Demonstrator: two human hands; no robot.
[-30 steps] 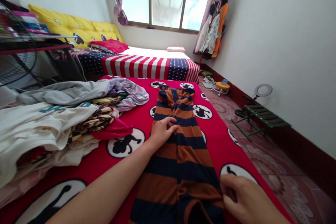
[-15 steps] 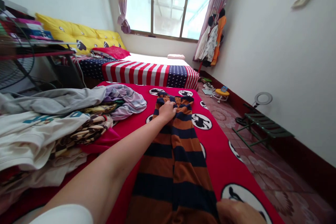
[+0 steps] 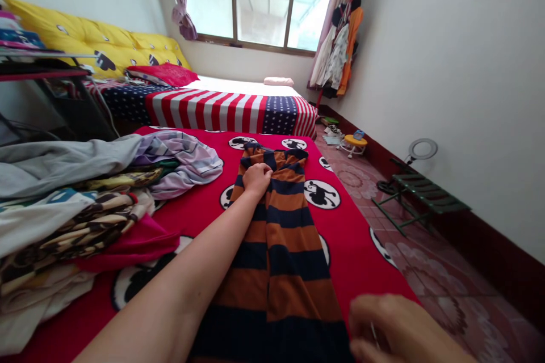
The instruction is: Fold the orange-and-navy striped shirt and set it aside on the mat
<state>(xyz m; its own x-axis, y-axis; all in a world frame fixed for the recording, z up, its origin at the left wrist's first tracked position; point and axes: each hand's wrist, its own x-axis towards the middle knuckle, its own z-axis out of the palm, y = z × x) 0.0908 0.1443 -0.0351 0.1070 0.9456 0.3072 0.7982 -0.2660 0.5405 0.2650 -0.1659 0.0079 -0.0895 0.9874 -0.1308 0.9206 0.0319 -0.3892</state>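
A brown-and-navy striped garment point(image 3: 293, 221) lies lengthwise on the red bed cover, its gathered dark end farthest from me. Near that far end, my left hand point(image 3: 258, 178) rests on it, fingers curled into a pinch of the striped cloth. My right hand point(image 3: 392, 326) is at the lower right, just beside the garment's near right edge and slightly blurred. Its fingers are bent, with a gap between thumb and fingers and no cloth visible in them.
A heap of mixed clothes point(image 3: 106, 198) lies on the left of the red cover point(image 3: 366, 272). Beyond is a bed with a flag-patterned spread point(image 3: 213, 110). On the tiled floor at right stand a green folding stool point(image 3: 430, 193) and a yellow stool point(image 3: 354, 140).
My right hand has come away from the garment's near edge, its thumb and fingers now apart. My left hand keeps its place on the cloth. The view has shifted slightly.
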